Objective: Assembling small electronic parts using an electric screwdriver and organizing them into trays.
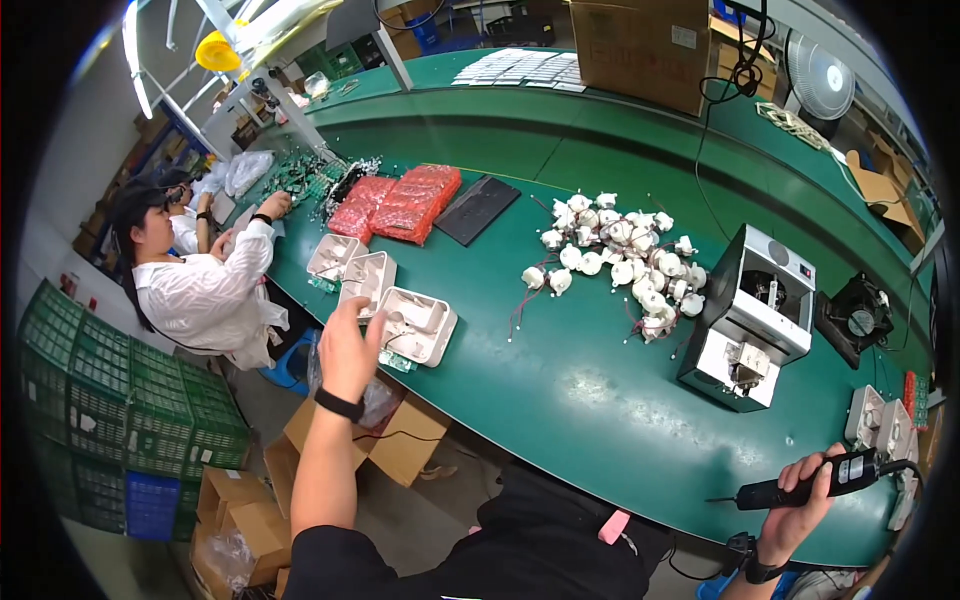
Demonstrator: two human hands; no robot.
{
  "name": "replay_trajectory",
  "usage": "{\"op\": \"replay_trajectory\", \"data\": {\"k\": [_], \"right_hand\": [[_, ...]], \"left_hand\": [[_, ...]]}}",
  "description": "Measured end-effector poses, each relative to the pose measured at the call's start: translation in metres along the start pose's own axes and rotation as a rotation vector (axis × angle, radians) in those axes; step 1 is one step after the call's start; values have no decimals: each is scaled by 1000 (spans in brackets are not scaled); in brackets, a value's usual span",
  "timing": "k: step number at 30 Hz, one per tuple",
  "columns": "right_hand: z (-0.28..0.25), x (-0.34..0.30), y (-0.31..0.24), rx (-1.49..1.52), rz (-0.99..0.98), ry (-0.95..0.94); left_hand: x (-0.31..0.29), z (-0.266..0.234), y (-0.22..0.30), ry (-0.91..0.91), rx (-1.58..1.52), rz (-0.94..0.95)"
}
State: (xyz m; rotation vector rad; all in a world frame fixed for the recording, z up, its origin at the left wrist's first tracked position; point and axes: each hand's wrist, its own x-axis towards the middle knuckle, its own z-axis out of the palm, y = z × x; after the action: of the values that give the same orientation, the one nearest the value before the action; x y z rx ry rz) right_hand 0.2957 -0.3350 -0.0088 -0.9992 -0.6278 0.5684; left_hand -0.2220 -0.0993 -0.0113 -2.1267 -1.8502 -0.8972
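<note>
My right hand (797, 497) is wrapped around a black electric screwdriver (815, 485) near the table's front right edge. The screwdriver's thin bit points left, and a cord leaves its rear end. On the left, my left hand (350, 350) reaches over the front edge of the table with thumb and fingers apart. Its fingertips overlap the near end of a white plastic housing (372, 272); whether they touch it is unclear. Right of this hand lies a larger open white housing (418, 325) with a green circuit board (398, 362) by its edge. Another white housing (336, 258) sits farther back.
Red bubble-wrapped packs (418, 203) and a black flat plate (478, 210) lie behind the housings. Several small white motor-like parts with wires (640, 255) are heaped mid-table. A grey-black machine (752, 320) stands on the right. Another person (205, 275) works at the left.
</note>
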Motion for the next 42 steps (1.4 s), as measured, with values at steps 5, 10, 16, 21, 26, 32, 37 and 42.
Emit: {"op": "replay_trajectory", "data": {"k": [5,10,16,21,26,32,37,42], "right_hand": [[7,4,8,10,39,63],[11,5,12,-12,41,15],[9,3,12,-22,35,25],[3,-4,13,-26,3,34],[5,-5,12,41,-2,37],[39,-15,13,3,-131,-40],[47,-17,0,70,-266,-112],[39,-10,0,16,-342,-55]], "left_hand": [[9,13,-52,-295,-101,-174],[18,20,-36,-403,-263,-182],[13,35,-1,-431,-406,-93],[5,32,39,-497,-470,-71],[-14,27,102,-579,-586,-44],[-53,36,195,-654,-706,7],[-75,42,261,-546,-674,103],[-85,55,290,-544,-746,134]]}}
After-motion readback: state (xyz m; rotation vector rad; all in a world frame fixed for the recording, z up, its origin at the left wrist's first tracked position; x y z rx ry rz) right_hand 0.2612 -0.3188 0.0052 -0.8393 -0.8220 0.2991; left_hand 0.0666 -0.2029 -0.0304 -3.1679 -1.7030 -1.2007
